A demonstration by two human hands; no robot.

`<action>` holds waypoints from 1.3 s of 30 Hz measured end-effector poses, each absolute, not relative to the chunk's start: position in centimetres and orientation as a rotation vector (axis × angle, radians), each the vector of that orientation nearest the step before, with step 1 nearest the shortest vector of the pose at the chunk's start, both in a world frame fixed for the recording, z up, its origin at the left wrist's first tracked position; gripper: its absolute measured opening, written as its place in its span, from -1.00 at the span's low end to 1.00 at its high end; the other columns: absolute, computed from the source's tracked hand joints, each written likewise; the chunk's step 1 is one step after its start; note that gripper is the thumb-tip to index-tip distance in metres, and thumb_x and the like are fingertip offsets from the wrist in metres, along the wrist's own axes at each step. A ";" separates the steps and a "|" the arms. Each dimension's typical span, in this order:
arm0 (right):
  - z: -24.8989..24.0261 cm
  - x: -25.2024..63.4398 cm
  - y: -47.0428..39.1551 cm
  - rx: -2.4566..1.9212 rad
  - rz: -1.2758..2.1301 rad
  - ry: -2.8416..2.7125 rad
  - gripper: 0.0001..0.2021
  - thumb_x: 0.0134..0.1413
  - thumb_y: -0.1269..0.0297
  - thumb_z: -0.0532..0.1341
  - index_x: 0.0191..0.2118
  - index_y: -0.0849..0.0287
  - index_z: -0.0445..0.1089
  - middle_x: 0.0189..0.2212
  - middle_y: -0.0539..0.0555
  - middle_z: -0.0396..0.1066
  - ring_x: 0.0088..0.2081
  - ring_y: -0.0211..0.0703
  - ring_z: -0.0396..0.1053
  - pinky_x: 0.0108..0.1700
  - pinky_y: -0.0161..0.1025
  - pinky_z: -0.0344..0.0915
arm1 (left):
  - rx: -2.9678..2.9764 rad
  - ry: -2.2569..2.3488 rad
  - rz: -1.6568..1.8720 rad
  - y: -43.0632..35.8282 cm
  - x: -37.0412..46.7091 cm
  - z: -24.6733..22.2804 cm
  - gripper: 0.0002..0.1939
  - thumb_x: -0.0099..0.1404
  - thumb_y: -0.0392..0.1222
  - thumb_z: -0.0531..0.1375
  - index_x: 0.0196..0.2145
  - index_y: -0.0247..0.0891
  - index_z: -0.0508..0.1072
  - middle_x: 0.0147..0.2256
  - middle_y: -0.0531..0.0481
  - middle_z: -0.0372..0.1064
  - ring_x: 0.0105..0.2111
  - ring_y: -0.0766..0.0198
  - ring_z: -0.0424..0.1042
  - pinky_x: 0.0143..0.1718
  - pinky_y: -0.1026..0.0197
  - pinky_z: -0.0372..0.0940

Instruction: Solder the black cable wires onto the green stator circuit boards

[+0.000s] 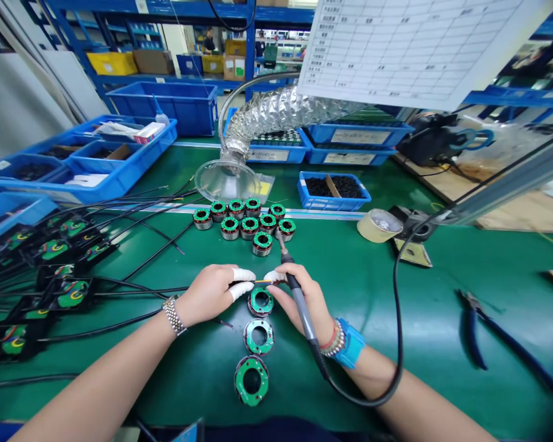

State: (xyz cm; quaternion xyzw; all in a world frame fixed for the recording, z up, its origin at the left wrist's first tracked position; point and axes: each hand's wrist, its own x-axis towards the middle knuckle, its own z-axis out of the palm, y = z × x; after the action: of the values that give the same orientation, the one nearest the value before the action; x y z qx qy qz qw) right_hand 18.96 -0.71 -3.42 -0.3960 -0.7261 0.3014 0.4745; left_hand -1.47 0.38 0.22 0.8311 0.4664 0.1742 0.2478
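Note:
My left hand (215, 291), with white covers on two fingertips, is closed in a pinch on a dark cable with a thin orange wire (262, 282) showing at its end. Opposite it, my right hand (306, 301) grips a soldering iron (299, 301), its tip pointing up and away. Thumb and covered fingertip of that hand also meet at the wire's far end. Just below the fingers lies a ring-shaped green circuit board part (261, 301). Two more ring boards, a middle one (258, 336) and a near one (251, 380), lie in line towards me.
Several ring-board stators (249, 227) stand grouped beneath a clear fume hood (228, 179). Black cables with boards (74, 293) crowd the left. At right are cutting pliers (472, 331), a tape roll (380, 224) and the iron's stand (412, 252). A small blue bin (334, 191) stands behind.

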 end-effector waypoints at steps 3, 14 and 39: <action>-3.4 18.5 -0.5 -0.976 0.793 -1.694 -0.74 0.03 0.38 0.23 -0.14 0.05 0.23 -0.33 0.00 0.40 -0.33 -0.22 0.43 -0.25 -0.28 0.39 | 2.193 1.202 0.506 0.5 -1.3 0.2 -0.75 0.31 -0.13 0.07 -0.14 -0.16 0.49 -0.24 0.02 0.49 -0.26 0.24 0.45 -0.24 0.27 0.28; -2.6 18.1 -0.7 -0.949 0.826 -1.671 -0.71 0.00 0.41 0.23 -0.13 0.05 0.23 -0.37 -0.02 0.38 -0.38 -0.25 0.40 -0.28 -0.29 0.37 | 2.059 1.232 0.470 1.0 -0.1 1.4 -0.86 0.17 -0.17 0.22 -0.33 -0.16 0.56 -0.43 0.06 0.47 -0.45 0.31 0.41 -0.42 0.33 0.24; -0.4 25.6 -4.8 -0.996 0.427 -1.905 -0.80 0.01 0.43 0.21 -0.19 0.12 0.43 -0.43 0.03 0.49 -0.44 -0.24 0.41 -0.40 -0.32 0.36 | 2.003 1.238 0.643 0.1 1.1 -1.3 -0.92 0.14 -0.23 0.20 -0.45 -0.26 0.49 -0.38 0.00 0.37 -0.41 0.32 0.35 -0.35 0.27 0.25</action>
State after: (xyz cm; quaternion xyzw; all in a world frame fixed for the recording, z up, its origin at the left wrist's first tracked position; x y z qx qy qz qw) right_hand 25.57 -4.79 -0.43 -0.4040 -0.7730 0.1732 0.4575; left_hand 1.10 0.08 -1.31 0.7707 0.4764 0.2476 0.3432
